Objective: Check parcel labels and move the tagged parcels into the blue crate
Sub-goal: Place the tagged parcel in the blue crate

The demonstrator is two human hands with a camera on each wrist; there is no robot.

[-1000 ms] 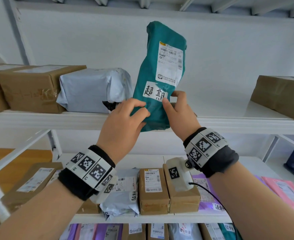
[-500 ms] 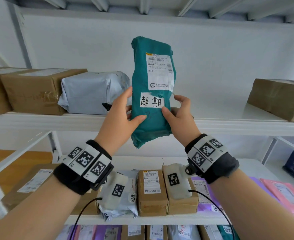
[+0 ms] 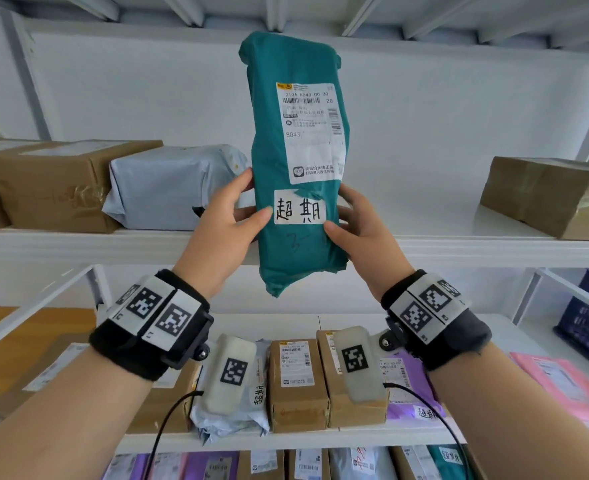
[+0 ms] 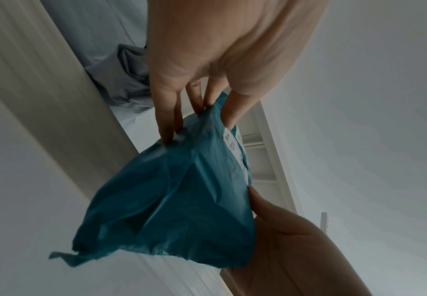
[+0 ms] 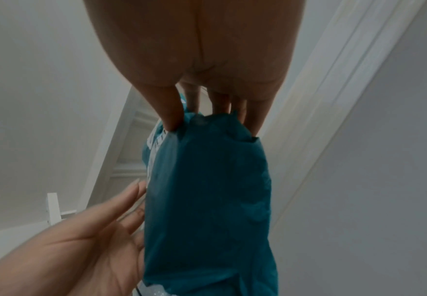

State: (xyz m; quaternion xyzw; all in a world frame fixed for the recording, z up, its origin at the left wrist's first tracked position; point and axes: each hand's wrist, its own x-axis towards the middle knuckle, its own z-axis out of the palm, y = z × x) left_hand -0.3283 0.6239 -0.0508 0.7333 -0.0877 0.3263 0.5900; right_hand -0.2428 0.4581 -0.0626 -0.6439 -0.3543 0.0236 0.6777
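white shelves (image 3: 459, 244) hold brown boxes and a grey mailer (image 3: 168, 188). in front of them the teal parcel (image 3: 296, 161) stands upright in the air, its handwritten tag (image 3: 299, 207) facing the camera. left hand (image 3: 223, 226) and right hand (image 3: 362, 230) each pinch its lower edges between thumb and fingers.

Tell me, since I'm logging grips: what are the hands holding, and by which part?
Both hold the teal parcel upright by its lower half: left hand on its left edge, right hand on its right edge, thumbs beside the handwritten tag.
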